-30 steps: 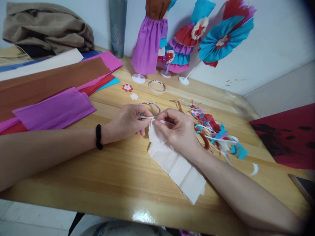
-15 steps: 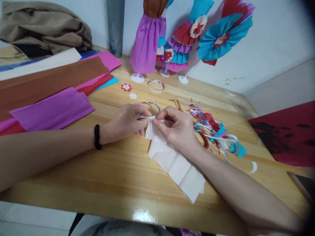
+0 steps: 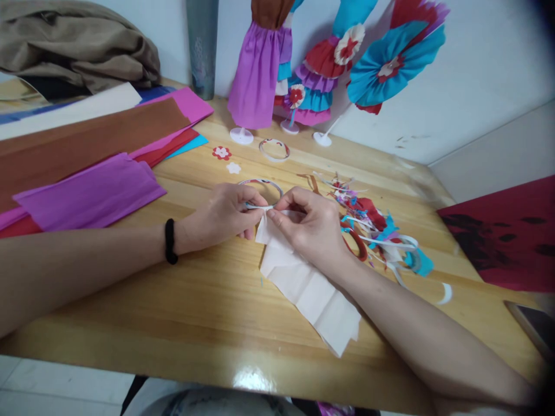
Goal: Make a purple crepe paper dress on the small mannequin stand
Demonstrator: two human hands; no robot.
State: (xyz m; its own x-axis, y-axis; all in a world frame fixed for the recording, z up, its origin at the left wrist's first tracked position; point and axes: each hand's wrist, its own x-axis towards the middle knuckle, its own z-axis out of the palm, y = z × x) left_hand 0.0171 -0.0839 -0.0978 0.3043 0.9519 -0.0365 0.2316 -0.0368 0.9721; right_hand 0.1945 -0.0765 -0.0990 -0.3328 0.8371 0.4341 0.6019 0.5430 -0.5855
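Between my hands is a long strip of white crepe paper, its far edge bunched up and its loose end trailing toward me over the table. My left hand pinches the gathered edge between thumb and finger, along with a thin whitish strip. Close beside it, my right hand pinches the same edge, fingertips almost touching the left ones. Just behind the fingertips lies a ring-shaped tape roll, partly covered by my hands. A red-and-white paper flower and a small white paper flower lie farther back.
Crepe paper sheets are stacked at the left, with brown cloth behind. Paper dresses on stands line the wall. Another tape roll lies before them. Scraps and red-handled scissors sit right; a dark device lies at the edge.
My hands keep their pinch on the white crepe paper in nearly the same place. The whole view has shifted very slightly; nothing else visibly moves.
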